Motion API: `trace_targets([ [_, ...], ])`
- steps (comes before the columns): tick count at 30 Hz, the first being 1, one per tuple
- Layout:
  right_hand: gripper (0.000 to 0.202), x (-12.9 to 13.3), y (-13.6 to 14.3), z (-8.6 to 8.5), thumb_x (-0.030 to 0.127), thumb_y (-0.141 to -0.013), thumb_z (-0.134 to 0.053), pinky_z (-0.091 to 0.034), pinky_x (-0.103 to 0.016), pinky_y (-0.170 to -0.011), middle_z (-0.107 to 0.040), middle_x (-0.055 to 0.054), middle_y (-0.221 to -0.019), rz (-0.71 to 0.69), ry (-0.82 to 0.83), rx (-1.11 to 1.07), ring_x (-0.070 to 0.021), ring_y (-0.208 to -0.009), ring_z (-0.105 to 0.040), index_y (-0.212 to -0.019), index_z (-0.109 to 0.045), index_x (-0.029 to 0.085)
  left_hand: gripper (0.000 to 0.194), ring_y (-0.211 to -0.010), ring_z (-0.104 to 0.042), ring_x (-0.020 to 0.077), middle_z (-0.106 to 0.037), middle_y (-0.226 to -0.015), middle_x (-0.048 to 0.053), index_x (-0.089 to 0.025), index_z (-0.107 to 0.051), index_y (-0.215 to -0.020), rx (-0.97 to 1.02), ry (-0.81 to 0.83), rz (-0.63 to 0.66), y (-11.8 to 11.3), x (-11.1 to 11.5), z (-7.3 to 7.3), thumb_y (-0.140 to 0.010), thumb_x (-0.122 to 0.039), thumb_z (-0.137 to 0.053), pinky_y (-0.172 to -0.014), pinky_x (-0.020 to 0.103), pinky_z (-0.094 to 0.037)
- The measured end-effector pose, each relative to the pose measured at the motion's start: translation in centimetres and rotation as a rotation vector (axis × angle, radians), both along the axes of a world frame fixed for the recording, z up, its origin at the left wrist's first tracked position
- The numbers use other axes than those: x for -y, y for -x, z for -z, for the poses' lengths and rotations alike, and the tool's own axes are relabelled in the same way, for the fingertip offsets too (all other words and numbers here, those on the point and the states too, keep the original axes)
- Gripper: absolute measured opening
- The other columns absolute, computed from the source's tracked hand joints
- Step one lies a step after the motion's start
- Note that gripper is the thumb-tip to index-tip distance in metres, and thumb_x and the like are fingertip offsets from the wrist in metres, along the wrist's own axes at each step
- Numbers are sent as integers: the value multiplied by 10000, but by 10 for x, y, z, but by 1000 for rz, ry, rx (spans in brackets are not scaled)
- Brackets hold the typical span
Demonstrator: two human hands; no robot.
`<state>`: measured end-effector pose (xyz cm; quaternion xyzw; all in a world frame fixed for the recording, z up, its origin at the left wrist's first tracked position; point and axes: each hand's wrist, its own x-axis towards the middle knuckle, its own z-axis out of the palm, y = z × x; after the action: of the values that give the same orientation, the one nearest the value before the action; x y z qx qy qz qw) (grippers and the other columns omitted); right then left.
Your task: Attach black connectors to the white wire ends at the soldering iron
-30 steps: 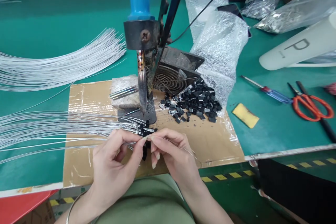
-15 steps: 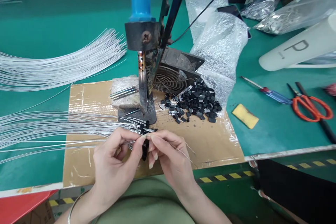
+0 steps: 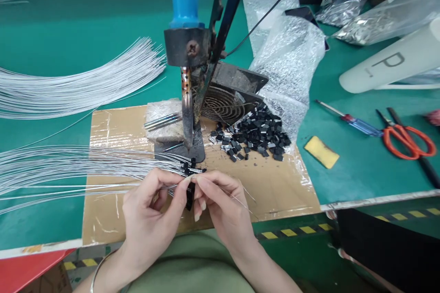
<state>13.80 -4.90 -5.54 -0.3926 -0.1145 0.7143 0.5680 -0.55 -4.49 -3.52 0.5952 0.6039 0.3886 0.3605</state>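
My left hand (image 3: 154,213) pinches the end of a thin wire at the front of the cardboard (image 3: 275,187). Fingertip to fingertip with it, my right hand (image 3: 225,206) is closed on thin wire too, and fine strands stick out to its right. Just behind and between the hands, black connectors (image 3: 189,194) sit at the ends of a bundle of grey wires (image 3: 113,165) that runs off to the left. The exact contact point is hidden by the fingertips. Above the connectors hangs the tip of a blue-handled soldering iron (image 3: 185,0).
Behind the iron stands a dark fan (image 3: 223,100), beside a pile of small black housings (image 3: 264,132). Bubble wrap (image 3: 288,55), a screwdriver (image 3: 360,124), a yellow sponge (image 3: 321,152) and orange scissors (image 3: 400,142) lie right. Another wire bundle (image 3: 85,89) lies back left.
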Motion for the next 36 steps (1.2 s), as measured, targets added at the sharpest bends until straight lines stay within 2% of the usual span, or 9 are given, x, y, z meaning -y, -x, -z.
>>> trace_targets([
  [5, 150, 0, 0, 0, 355, -825, -905, -584, -159, -438, -700, 23, -616, 0, 0, 12, -67, -430, -617, -817, -882, 207, 78, -546, -576, 85, -692, -714, -24, -219, -711, -881, -5, -14, 0, 0, 0, 1, -935, -211, -766, -485, 178, -436],
  [16, 143, 3, 11, 0, 354, -815, -909, -577, -170, -435, -715, 23, -625, 105, 13, -1, -80, -446, -620, -760, -865, 230, 76, -600, -644, 101, -705, -696, -28, -210, -708, -879, 79, 49, -57, -8, 2, -1, -942, -191, -745, -548, 163, -515],
  [20, 150, 6, 15, 3, 379, -835, -896, -607, -222, -464, -746, 12, -662, 115, 2, 85, -104, -463, -637, -787, -867, 240, 81, -575, -626, 99, -725, -705, -17, -204, -709, -871, 114, 65, -68, -9, 0, -1, -940, -205, -751, -510, 164, -487],
  [23, 149, 8, 8, 5, 390, -906, -835, -639, -270, -504, -780, -9, -733, 80, -64, 188, -136, -501, -685, -877, -882, 251, 72, -560, -597, 94, -725, -706, -16, -206, -720, -879, 121, 86, -68, -8, -3, -1, -943, -221, -750, -491, 165, -449],
  [26, 192, 7, -18, 6, 390, -981, -751, -650, -301, -542, -809, -41, -836, 109, -164, 439, -168, -582, -736, -999, -891, 260, 88, -546, -527, 86, -688, -692, -25, -207, -728, -862, 110, 127, -86, -5, -7, -3, -924, -249, -774, -480, 169, -402],
  [30, 103, -1, -65, 11, 298, -910, -827, -597, -271, -561, -819, -44, -906, 385, -148, 1104, -144, -614, -697, -981, -877, 242, 80, -586, -520, 97, -696, -743, -6, -209, -765, -918, 143, 205, -73, -4, -12, -8, -925, -288, -768, -503, 185, -397],
  [31, 93, -3, -74, 13, 288, -896, -832, -590, -273, -575, -800, -40, -857, 420, -134, 1244, -147, -627, -683, -952, -870, 224, 81, -602, -529, 102, -705, -766, 3, -207, -776, -922, 148, 213, -79, -5, -12, -9, -924, -288, -763, -514, 191, -404],
  [33, 90, -8, -86, 18, 276, -883, -824, -567, -276, -580, -755, -30, -789, 353, -129, 1435, -150, -630, -653, -925, -851, 202, 81, -632, -547, 110, -712, -791, 14, -205, -789, -893, 149, 219, -109, -7, -12, -12, -912, -281, -764, -532, 201, -413],
  [36, 95, -11, -88, 21, 273, -908, -774, -535, -278, -568, -702, -17, -737, 210, -186, 1594, -148, -614, -608, -885, -824, 195, 75, -647, -562, 120, -708, -782, 13, -209, -792, -854, 149, 229, -144, -10, -11, -15, -890, -272, -774, -543, 217, -415],
])
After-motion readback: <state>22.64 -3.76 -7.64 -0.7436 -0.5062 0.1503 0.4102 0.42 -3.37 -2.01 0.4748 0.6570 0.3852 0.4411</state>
